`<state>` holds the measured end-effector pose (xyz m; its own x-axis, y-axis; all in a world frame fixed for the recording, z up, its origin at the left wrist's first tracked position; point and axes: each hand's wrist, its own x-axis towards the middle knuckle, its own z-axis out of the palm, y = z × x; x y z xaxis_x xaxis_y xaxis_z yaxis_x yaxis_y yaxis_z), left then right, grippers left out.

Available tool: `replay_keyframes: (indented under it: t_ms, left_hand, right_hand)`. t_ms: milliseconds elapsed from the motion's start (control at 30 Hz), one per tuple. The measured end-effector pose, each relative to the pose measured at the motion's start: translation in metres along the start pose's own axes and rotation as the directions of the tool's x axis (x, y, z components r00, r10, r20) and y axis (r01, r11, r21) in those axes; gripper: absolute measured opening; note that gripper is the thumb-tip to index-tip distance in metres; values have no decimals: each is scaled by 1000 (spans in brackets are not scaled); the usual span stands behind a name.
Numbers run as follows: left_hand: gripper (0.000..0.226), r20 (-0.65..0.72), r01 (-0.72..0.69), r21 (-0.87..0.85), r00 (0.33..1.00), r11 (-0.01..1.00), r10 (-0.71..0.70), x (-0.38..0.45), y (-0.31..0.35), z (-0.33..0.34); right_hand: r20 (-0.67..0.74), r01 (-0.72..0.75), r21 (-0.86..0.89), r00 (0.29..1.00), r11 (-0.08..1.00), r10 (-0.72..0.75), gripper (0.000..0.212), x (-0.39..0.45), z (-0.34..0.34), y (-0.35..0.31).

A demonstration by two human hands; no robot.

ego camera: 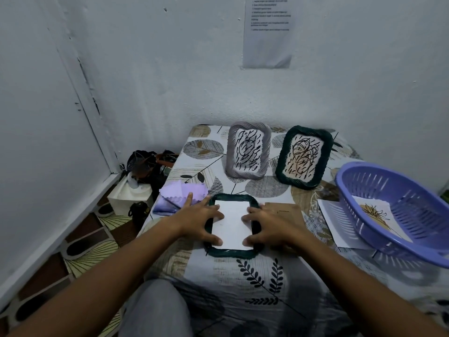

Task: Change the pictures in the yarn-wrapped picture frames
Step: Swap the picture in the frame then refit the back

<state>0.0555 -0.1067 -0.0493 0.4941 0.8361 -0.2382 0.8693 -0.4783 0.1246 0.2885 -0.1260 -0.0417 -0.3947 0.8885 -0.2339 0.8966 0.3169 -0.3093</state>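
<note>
A dark green yarn-wrapped frame (230, 253) lies flat at the table's near middle, a white sheet (232, 222) filling its opening. My left hand (198, 217) presses spread fingers on the frame's left side and the sheet. From the other side, my right hand (269, 227) presses the sheet and frame the same way. A brown cardboard backing (281, 207) lies just right of the frame, partly under my right hand. Behind, a grey yarn frame (247, 175) and a second dark green frame (305, 183) stand upright with scribbled pictures.
A purple plastic basket (398, 215) sits tilted at the right, a drawing (375, 212) inside and a white paper (340, 227) under it. A lilac cloth (179, 194) lies at the table's left edge. On the floor to the left are a tissue box (128, 195) and dark bags (145, 164).
</note>
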Motion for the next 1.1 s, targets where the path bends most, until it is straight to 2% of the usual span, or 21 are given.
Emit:
replay_keyframes:
  t_ms: [1100]
  left_hand:
    - [77, 67, 11, -29, 998, 1000, -9, 11, 3, -10]
  right_hand:
    - [-36, -4, 15, 999, 1000, 4, 72, 0, -6, 3]
